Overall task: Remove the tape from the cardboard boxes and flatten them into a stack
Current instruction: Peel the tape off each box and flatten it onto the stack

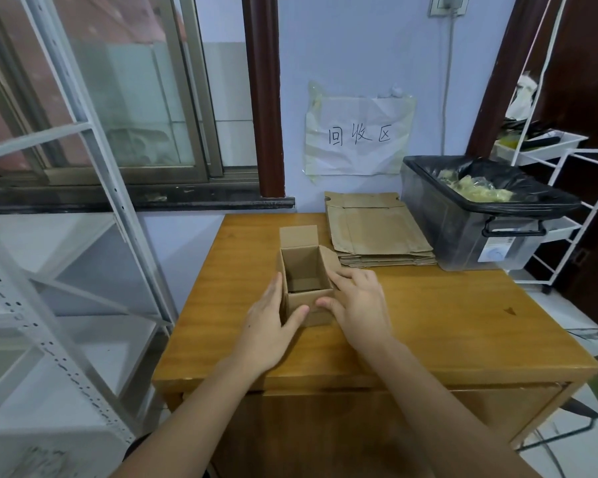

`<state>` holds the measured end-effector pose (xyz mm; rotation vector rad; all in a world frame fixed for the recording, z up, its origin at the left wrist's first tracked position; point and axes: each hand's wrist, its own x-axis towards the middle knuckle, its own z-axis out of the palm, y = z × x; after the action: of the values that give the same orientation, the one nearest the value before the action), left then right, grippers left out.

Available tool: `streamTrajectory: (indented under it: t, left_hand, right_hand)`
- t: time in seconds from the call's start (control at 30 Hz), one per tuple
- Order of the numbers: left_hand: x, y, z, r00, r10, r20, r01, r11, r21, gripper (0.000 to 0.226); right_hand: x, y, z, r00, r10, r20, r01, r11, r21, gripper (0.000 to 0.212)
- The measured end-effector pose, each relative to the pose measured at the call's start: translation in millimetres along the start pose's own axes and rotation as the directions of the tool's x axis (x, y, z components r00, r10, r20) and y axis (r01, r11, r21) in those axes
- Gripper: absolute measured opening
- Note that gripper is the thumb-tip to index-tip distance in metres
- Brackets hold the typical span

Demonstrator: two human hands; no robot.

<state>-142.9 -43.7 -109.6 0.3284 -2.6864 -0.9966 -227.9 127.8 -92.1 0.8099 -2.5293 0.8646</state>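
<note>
A small open cardboard box [308, 270] stands upright on the wooden table [446, 322], its top flaps spread and its inside empty. My left hand [270, 322] lies against the box's left wall with the thumb on its front face. My right hand [356, 301] covers the right flap and wall, thumb touching the front face. Both hands clasp the box between them. Behind it, at the back of the table, lies a stack of flattened cardboard boxes [377, 229].
A dark plastic bin [470, 232] lined with a black bag and holding crumpled tape stands at the back right. A white wire rack [560, 157] is beyond it. White metal shelving [66, 270] rises at the left. A paper sign [358, 136] hangs on the wall.
</note>
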Motion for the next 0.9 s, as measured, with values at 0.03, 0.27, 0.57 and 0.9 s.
streamTrajectory:
  t: [0.03, 0.27, 0.57, 0.9]
  left_hand:
    - [-3, 1, -1, 1.000, 0.022, 0.016, -0.022, 0.999, 0.028, 0.093]
    - [-20, 10, 1, 0.993, 0.097, 0.066, -0.111, 0.961, 0.252, 0.093]
    - [-31, 30, -20, 0.926, 0.376, 0.029, -0.346, 0.816, 0.462, 0.064]
    - [47, 35, -71, 0.941, 0.171, 0.291, -0.303, 0.806, 0.508, 0.112]
  right_hand:
    - [-1, 0, -2, 0.999, 0.002, -0.038, -0.003, 1.000, -0.012, 0.055]
    - [7, -2, -23, 0.984, 0.159, 0.075, -0.154, 0.986, -0.063, 0.050]
    - [16, 0, -35, 0.949, 0.095, 0.302, -0.160, 0.967, 0.199, 0.091]
    - [14, 13, -22, 0.916, 0.023, 0.399, -0.136, 0.956, 0.258, 0.100]
